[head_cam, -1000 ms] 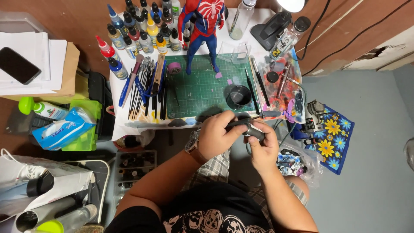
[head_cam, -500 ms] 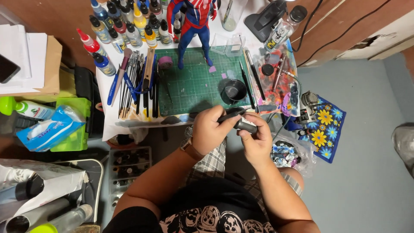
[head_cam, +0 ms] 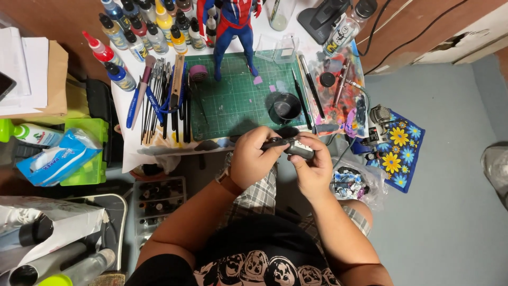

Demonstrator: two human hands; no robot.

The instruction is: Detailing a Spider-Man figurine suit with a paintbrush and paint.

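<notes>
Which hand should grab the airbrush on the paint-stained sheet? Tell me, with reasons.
Right, probably. The right hand sits nearer the airbrush, which lies off to its side; the left hand would have to cross over. Both grip the small dark part.

Brightness: even and fairly bright indoor light over the table [head_cam: 132, 153] and floor [head_cam: 450, 212].
Source: seems overhead; no lamp in view.
Shadows: soft and short; a dark one below the table's near edge, and a faint one under the cup [head_cam: 286, 108] on the mat [head_cam: 233, 100].
Glare: small highlights on the bottle [head_cam: 344, 34] at the table's far right corner and on the foil bag [head_cam: 53, 222] at lower left.
Blur: slight softness on the hands, left hand [head_cam: 253, 159] and right hand [head_cam: 312, 167]; the small dark thing [head_cam: 293, 146] they hold is hard to make out.
Distortion: wide-angle bend towards the picture's corners.
Focus: the centre is sharp; the grey shape [head_cam: 497, 164] at the right edge is smeared.
</notes>
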